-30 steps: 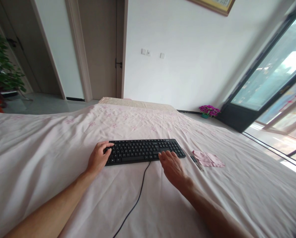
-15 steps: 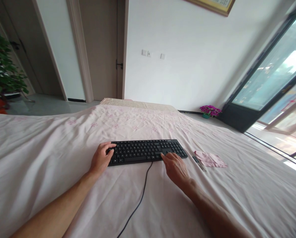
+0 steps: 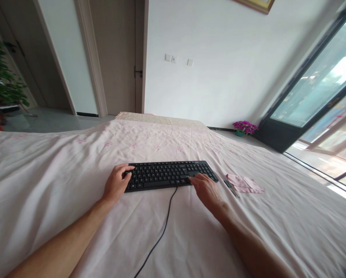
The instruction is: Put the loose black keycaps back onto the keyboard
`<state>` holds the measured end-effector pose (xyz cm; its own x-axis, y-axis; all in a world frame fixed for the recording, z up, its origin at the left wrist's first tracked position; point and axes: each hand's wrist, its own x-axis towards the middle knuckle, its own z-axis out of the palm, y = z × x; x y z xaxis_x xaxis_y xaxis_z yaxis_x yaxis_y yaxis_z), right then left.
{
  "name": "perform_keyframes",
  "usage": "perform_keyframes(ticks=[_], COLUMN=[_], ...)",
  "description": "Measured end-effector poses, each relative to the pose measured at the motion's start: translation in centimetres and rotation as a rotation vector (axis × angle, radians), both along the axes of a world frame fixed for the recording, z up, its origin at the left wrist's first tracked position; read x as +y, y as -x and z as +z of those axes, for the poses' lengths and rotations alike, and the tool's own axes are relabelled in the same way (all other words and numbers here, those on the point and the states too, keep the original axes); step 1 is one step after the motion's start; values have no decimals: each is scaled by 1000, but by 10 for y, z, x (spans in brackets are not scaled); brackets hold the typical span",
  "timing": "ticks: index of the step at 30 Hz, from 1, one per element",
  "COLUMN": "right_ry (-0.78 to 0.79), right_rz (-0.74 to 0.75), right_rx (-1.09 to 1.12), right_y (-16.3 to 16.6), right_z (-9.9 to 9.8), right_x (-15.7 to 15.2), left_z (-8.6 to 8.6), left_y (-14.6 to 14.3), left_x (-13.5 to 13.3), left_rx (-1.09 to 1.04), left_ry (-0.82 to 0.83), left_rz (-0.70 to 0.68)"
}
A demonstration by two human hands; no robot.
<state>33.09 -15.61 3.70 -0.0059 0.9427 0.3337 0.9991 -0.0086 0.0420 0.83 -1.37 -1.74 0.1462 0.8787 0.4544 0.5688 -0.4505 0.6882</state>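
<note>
A black computer keyboard (image 3: 157,175) lies across the pink bedsheet in front of me, its dark cable (image 3: 164,231) running from the near edge toward me. My left hand (image 3: 115,181) is closed around the keyboard's left end, thumb and forefinger over the outer keys. At the lower right, my right hand (image 3: 204,187) rests on the keyboard with its fingers curled over the near edge and the thumb by the keys; the fingertips are partly hidden. Just right of the keyboard lie a small slim tool with a dark end (image 3: 231,188) and a folded pink cloth (image 3: 245,183).
The light pink, creased bedsheet (image 3: 60,166) spreads over a wide surface. Beyond it stand a brown door (image 3: 112,58) and a white wall. A pot of purple flowers (image 3: 245,127) is on the floor near the glass door (image 3: 320,85). Leafy greenery (image 3: 5,77) is at the left.
The view has shifted slightly. Both hands keep nearly the same places on the keyboard, and the keyboard, tool and cloth show no clear movement.
</note>
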Motion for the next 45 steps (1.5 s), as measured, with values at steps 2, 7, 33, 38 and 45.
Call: perform_keyframes(ticks=[2, 7, 33, 38, 45], right_ry=[5, 6, 0, -19, 11], right_rz=[1, 75, 185, 130, 121], right_rx=[39, 107, -88, -130, -211], right_y=[-2, -8, -8, -6, 5], right_z=[2, 3, 1, -3, -7], right_x=[4, 10, 5, 2, -6], left_z=[0, 2, 1, 0, 2], left_y=[0, -1, 0, 0, 0], left_x=[0, -1, 1, 1, -1], left_rx=[0, -10, -2, -5, -6], left_ry=[4, 7, 15, 10, 16], left_rz=[3, 8, 0, -11, -8])
